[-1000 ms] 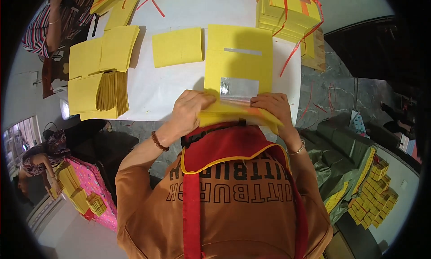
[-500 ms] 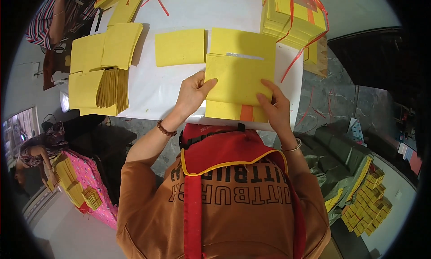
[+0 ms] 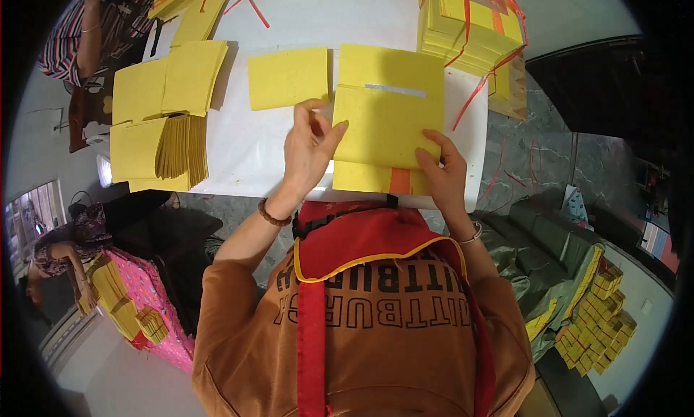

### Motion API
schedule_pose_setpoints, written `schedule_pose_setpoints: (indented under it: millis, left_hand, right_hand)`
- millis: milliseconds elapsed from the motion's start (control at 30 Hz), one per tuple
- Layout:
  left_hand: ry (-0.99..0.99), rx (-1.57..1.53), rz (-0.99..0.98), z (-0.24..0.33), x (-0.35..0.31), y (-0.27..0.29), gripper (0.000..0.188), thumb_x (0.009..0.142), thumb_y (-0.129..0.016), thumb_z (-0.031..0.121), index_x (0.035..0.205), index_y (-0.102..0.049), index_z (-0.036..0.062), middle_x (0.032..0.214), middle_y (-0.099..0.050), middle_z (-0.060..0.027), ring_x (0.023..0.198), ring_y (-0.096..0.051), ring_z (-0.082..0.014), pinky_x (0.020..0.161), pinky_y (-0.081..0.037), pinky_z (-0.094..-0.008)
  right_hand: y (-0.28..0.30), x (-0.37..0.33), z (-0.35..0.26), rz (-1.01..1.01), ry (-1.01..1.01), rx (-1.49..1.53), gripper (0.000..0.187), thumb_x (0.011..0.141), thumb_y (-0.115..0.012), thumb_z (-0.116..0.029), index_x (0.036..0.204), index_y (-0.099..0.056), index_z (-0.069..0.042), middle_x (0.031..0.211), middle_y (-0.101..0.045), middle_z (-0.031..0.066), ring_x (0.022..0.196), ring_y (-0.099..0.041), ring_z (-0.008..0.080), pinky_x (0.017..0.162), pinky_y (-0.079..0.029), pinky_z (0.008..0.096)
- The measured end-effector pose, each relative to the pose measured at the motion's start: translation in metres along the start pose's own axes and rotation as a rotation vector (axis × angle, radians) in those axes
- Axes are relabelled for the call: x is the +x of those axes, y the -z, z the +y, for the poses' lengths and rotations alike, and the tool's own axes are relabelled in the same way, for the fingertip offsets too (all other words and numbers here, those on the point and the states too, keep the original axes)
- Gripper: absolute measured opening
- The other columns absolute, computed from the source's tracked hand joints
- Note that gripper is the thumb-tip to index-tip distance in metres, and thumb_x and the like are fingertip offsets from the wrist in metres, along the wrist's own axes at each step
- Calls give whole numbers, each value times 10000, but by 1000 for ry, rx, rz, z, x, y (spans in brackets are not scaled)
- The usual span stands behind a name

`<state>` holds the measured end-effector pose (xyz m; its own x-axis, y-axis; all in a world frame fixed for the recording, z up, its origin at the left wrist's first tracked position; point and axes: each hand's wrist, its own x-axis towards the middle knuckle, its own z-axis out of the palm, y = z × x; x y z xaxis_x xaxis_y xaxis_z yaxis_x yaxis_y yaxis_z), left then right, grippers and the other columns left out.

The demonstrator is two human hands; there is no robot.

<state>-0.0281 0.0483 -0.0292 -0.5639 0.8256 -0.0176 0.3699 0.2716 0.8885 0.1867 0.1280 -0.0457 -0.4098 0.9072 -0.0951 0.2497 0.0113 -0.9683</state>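
Note:
Right in front of me, near the table's edge, lies a stack of yellow paper sheets (image 3: 387, 124). A silvery strip shows across its upper part, and an orange strip (image 3: 400, 180) shows at its lower end. At the stack's left edge is my left hand (image 3: 311, 142); its thumb touches the paper while the other fingers are lifted away and apart. My right hand (image 3: 442, 165) grips the right edge, thumb and forefinger on the top sheet, the other fingers partly hidden. Just left of the stack lies a smaller flat yellow paper pad (image 3: 289, 78).
Yellow paper bundles (image 3: 152, 99) fill the table's left side, one fanned open. A tall yellow stack (image 3: 470, 33) tied with red ribbon (image 3: 470, 102) stands far right. Another person's arm (image 3: 90, 37) shows far left. A second worker (image 3: 65, 250) is at a pink-covered table (image 3: 148, 294).
My left hand's fingers have loosened and lifted off the stack's left edge, leaving the thumb there. My right hand keeps its place, and the papers have hardly moved.

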Motion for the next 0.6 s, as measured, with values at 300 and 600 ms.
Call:
schedule_pose_setpoints:
  millis: [300, 600]
  left_hand:
    - [-748, 541, -292, 33, 1, -28, 596, 782, -666, 290, 1290, -460, 58, 1335, -419, -167, 1258, -348, -350, 1001, -300, -461]
    - [-710, 671, -329, 15, 0, -40, 604, 814, -589, 431, 1294, -472, 83, 1362, -388, -185, 1288, -312, -348, 1060, -206, -491]
  right_hand:
    - [-2, 1, -5, 1, -76, 66, 322, 823, -617, -64, 1133, -574, 10, 973, -641, 78, 858, -567, 89, 716, -460, 223]
    - [5, -28, -4, 172, 490, -861, 436, 809, -627, -224, 1211, -552, -74, 1290, -484, 145, 1171, -480, 252, 990, -316, 466]
